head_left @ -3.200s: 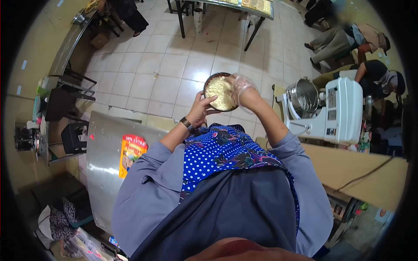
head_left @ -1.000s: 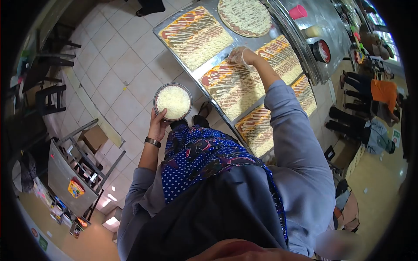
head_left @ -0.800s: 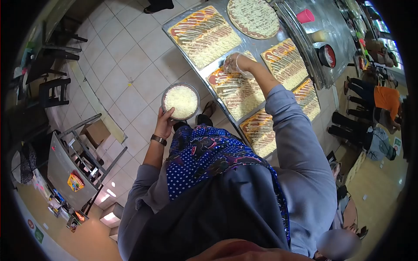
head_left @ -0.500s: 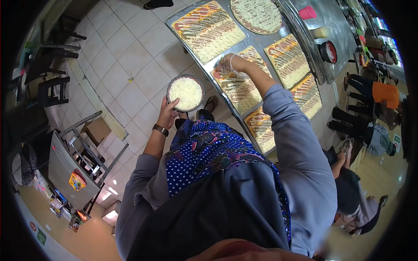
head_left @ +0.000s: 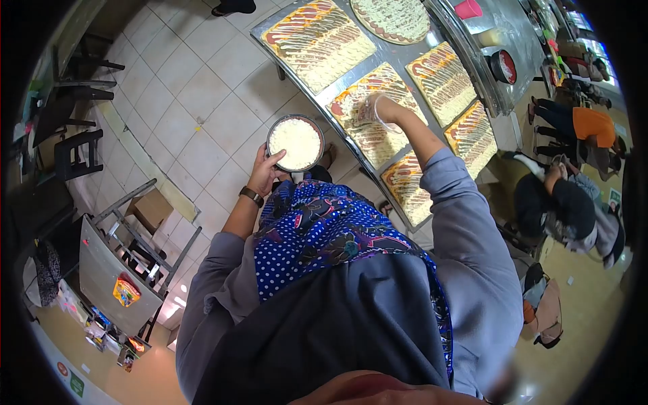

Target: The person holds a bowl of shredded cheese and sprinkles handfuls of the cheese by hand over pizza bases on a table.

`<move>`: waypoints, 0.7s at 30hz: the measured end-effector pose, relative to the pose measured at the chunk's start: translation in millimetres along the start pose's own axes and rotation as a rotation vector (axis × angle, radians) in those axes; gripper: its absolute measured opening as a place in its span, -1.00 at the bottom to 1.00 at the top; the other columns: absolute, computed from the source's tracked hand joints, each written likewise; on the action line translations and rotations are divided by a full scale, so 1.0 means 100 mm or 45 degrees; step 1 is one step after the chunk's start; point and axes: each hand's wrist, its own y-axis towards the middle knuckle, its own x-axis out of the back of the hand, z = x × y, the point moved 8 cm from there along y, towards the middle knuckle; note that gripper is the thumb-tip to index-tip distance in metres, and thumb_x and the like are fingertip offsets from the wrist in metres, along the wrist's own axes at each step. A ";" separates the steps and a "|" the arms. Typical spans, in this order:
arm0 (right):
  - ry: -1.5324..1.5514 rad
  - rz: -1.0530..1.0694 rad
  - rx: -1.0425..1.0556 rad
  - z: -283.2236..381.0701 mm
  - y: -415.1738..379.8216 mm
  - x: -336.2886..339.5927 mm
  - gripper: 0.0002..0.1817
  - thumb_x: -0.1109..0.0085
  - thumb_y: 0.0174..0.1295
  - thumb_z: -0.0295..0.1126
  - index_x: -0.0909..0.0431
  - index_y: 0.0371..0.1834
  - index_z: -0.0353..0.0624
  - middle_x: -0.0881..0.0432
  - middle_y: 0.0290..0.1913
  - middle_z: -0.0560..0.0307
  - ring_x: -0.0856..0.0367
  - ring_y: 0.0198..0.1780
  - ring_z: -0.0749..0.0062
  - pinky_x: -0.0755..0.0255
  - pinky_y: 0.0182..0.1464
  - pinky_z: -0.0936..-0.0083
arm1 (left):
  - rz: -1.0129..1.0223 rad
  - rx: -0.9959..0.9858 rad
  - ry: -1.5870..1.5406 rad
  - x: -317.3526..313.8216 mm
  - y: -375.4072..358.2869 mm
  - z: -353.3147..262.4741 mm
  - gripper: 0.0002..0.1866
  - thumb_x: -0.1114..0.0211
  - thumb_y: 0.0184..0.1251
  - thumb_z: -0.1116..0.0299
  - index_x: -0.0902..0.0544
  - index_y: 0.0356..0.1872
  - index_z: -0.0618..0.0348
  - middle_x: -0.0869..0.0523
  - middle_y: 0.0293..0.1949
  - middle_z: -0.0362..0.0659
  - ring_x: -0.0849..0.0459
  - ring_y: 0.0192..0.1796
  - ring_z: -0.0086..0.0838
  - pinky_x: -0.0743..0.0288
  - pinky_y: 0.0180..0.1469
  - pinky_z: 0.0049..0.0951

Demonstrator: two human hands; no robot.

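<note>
In the head view my left hand (head_left: 265, 170) grips a round bowl (head_left: 318, 128), its thumb lying over the rim. White grated cheese (head_left: 293, 143) fills most of the bowl, which is held level beside the metal table. My right hand (head_left: 371, 111), in a clear plastic glove, is low over the middle rectangular pizza (head_left: 378, 147). Its fingers are blurred and partly turned from view. Stripes of sauce cross this pizza, and pale shreds lie over its upper-left part.
Other topped rectangular pizzas (head_left: 317, 44) and a round one (head_left: 391, 19) share the metal table (head_left: 331, 92). Behind stand a pink cup (head_left: 468, 9) and a dark bowl (head_left: 503, 67). Several people are at the right, one in an orange shirt (head_left: 594, 125). Stools (head_left: 77, 152) stand at the left.
My gloved right hand has moved right and slightly down across the middle pizza, away from its left edge. The bowl in my left hand has shifted slightly right. A person at the right has moved.
</note>
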 end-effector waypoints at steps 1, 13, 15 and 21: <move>-0.016 -0.135 -0.019 -0.07 -0.03 0.05 -0.74 -0.17 -0.04 -0.58 -0.73 -0.26 -0.16 -0.71 -0.33 -0.06 -0.65 -0.33 0.23 -0.51 -0.22 0.38 | 0.003 0.003 0.000 0.00 0.00 0.00 -0.28 -0.35 0.26 0.32 -0.14 0.36 0.16 -0.52 0.15 0.01 -0.60 0.15 -0.23 -0.63 0.01 -0.10; -0.258 -0.440 -0.173 -0.58 -0.18 0.30 -0.79 -0.14 0.17 -0.34 -0.70 -0.20 -0.14 -0.70 -0.20 -0.10 -0.67 -0.20 0.08 -0.50 -0.12 0.30 | 0.059 0.001 -0.031 -0.14 0.00 -0.07 -0.30 -0.34 0.27 0.34 -0.15 0.35 0.17 -0.51 0.15 0.04 -0.61 0.14 -0.21 -0.64 0.02 -0.07; -0.210 -0.434 -0.151 -0.70 -0.15 0.31 -0.78 -0.11 0.18 -0.34 -0.70 -0.20 -0.12 -0.70 -0.18 -0.08 -0.67 -0.18 0.08 -0.50 -0.11 0.30 | 0.065 0.008 0.007 -0.20 -0.01 -0.09 -0.39 -0.24 0.35 0.37 -0.17 0.34 0.18 -0.48 0.20 0.04 -0.59 0.18 -0.21 -0.64 0.07 -0.10; -0.367 -0.623 -0.102 -0.62 -0.29 0.51 -0.79 -0.10 0.19 -0.34 -0.71 -0.21 -0.08 -0.72 -0.23 -0.03 -0.69 -0.22 0.08 -0.54 -0.13 0.34 | 0.087 0.011 0.010 -0.37 0.06 -0.09 -0.40 -0.25 0.35 0.36 -0.18 0.32 0.18 -0.47 0.20 0.06 -0.59 0.18 -0.20 -0.65 0.06 -0.10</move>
